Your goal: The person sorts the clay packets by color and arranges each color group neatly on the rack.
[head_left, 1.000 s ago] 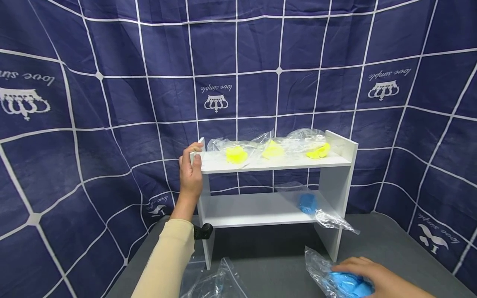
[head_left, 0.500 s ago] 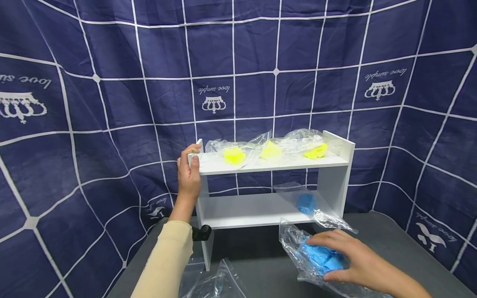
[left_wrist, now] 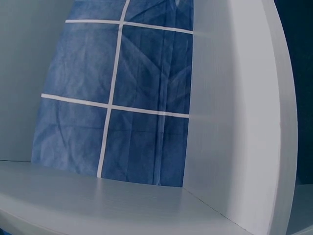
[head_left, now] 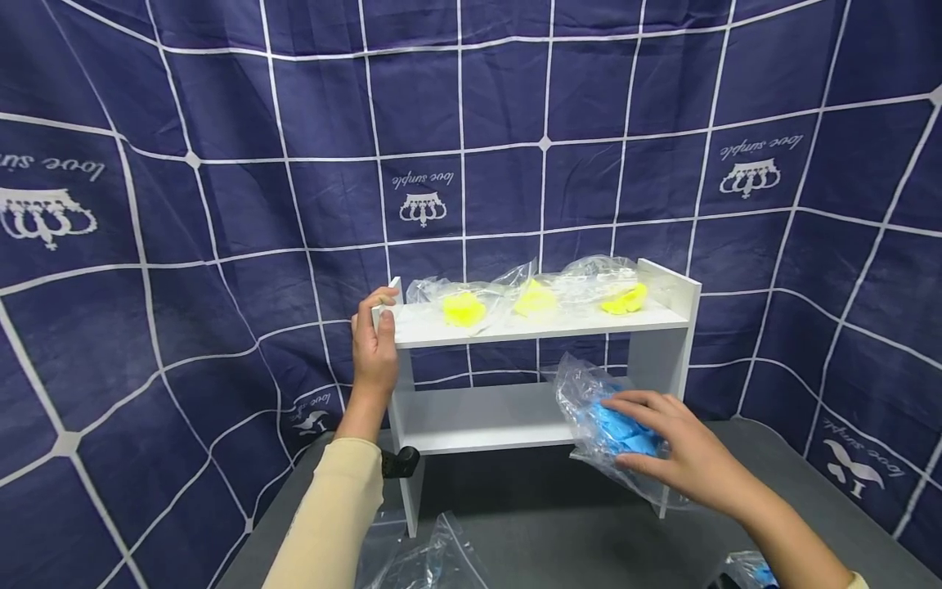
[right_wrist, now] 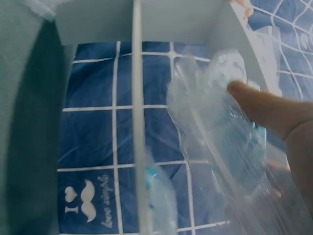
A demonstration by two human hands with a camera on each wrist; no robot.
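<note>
— Two grips busy here, so what's being held?

— One clear bag with a blue lump (head_left: 621, 432) inside, pinched in the right grip (head_left: 677, 446), thumb on one side, fingers on the other, opened only about as wide as the lump. It's held up in front of the lower shelf (head_left: 478, 413), toward the right end; whether the board is touched can't be told. The left grip (head_left: 375, 348) is hooked over the top of the rack's left side panel (head_left: 412, 495).

— Any guess how that bag will handle?

— Light and squishy, most likely. The film is probably slippery, and the loose flap could get snagged on the board. It's best held right through the blue lump, as is being done, not by the empty plastic. Nothing breakable is suspected.

— Are the wrist cams worth checking?

— The right one, yeah. There the thumb (right_wrist: 257, 105) is seen pressed on the film, and a second blue bag (right_wrist: 164, 200) is shown right by the shelf edge; from the head it's mostly blocked. The yellow lumps (head_left: 464, 309) up top are only made out from the head, though. On the left wrist just rack and curtain (left_wrist: 146, 68) are caught, no fingers, so firmness can't be judged there.
</note>
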